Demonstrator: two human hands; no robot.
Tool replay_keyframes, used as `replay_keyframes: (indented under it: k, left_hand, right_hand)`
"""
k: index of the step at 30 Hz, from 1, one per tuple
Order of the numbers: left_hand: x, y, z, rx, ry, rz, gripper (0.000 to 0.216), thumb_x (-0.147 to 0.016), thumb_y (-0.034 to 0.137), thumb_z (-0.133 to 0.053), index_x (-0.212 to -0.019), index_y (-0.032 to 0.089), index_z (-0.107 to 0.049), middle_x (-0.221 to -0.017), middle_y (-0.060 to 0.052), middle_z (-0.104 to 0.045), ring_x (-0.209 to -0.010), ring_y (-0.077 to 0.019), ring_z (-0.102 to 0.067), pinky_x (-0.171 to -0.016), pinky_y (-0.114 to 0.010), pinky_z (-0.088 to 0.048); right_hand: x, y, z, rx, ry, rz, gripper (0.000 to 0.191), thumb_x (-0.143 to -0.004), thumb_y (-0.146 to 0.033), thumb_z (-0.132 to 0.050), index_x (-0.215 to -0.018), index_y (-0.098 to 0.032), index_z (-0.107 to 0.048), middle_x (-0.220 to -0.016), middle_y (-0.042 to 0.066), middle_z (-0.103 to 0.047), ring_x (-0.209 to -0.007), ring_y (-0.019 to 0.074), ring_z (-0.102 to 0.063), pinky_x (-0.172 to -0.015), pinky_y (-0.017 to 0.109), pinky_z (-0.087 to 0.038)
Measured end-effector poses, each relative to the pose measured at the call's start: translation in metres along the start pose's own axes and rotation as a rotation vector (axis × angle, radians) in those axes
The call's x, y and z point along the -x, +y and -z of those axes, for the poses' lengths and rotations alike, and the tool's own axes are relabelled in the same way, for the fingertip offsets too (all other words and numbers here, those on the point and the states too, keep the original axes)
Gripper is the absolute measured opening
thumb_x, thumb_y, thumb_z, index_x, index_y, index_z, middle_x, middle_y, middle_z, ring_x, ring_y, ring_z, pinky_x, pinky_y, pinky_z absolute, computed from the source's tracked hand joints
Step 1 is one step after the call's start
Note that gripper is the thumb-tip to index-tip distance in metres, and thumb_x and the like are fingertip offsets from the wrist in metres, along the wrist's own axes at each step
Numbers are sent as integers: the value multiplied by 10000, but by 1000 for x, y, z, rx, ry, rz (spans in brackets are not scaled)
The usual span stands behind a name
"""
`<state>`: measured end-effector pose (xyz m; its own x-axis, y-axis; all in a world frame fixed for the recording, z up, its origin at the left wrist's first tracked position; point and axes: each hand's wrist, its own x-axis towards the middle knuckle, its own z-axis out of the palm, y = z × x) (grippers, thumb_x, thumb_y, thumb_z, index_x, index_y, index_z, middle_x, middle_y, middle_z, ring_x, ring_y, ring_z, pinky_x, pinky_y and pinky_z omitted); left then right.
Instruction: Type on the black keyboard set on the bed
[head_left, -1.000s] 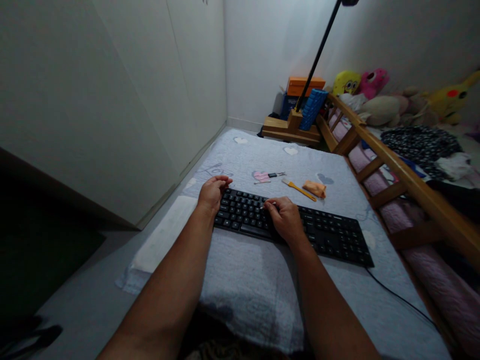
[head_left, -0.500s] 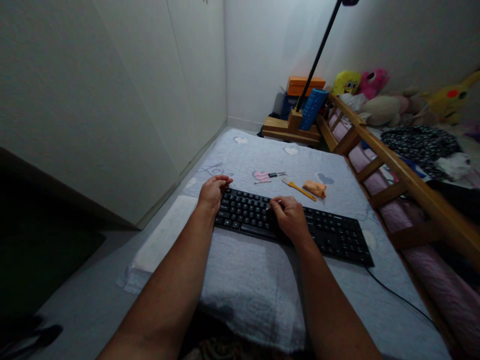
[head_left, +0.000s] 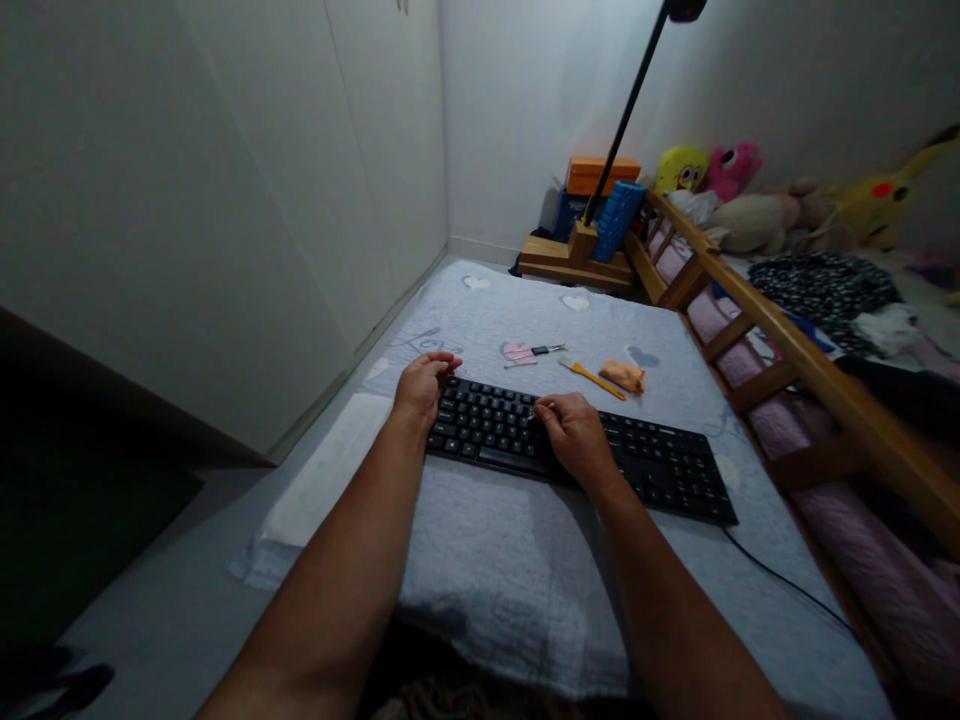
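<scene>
A black keyboard lies on a pale blue heart-patterned cloth. At its left end my left hand is closed on the corner, fingertips past the back edge. Over the middle keys, my right hand is pinched on a thin, white-tipped thing that looks like a cotton swab; the fingers cover most of it. Behind the keyboard lie a thin stick like a cotton swab, a small tool with a black grip, a yellow-handled brush and a crumpled orange cloth.
A keyboard cable runs off to the right front. White folded cloth lies at the left. A wooden bed rail borders the right side; a pale cabinet stands left. Behind is a lamp pole on a wooden base.
The whole view has shifted slightly to the right, so things appear a little further left. Both hands keep nearly the same places on the keyboard.
</scene>
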<state>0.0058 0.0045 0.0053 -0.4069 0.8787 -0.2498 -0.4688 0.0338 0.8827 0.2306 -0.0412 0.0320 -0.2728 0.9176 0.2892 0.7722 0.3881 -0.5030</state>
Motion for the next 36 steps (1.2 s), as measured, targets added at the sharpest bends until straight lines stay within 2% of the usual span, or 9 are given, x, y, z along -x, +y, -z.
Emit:
replay_keyframes:
  k: [12,25,36]
  left_hand:
    - [2,2,-1,-23,5,6,149,-597,57,-527,-694,152,-589,-693,-36,-650,-670,-121,-593,-738,-266,-447]
    - [-1,-1,2,-44,3,-8,152,-600,64,-538,-703,154,-602,-701,-38,-659,-688,-125,-603,-748,-267,-449]
    - [0,0,0,-40,-2,7,151,-592,62,-531,-699,149,-595,-691,-32,-658,-672,-114,-594,-705,-243,-449]
  right_hand:
    - [10,-1,-5,-74,92,4,194,-867,-221,-483,-827,-200,-672,-835,71,-682,-858,227,-559,-808,353,-418]
    - [14,-4,-2,-104,44,27,183,-854,-202,-487,-768,-200,-649,-781,47,-672,-825,208,-566,-781,325,-399]
    - [13,-1,-7,-115,105,6,194,-872,-230,-488,-800,-186,-662,-804,59,-674,-824,209,-568,-767,327,-403]
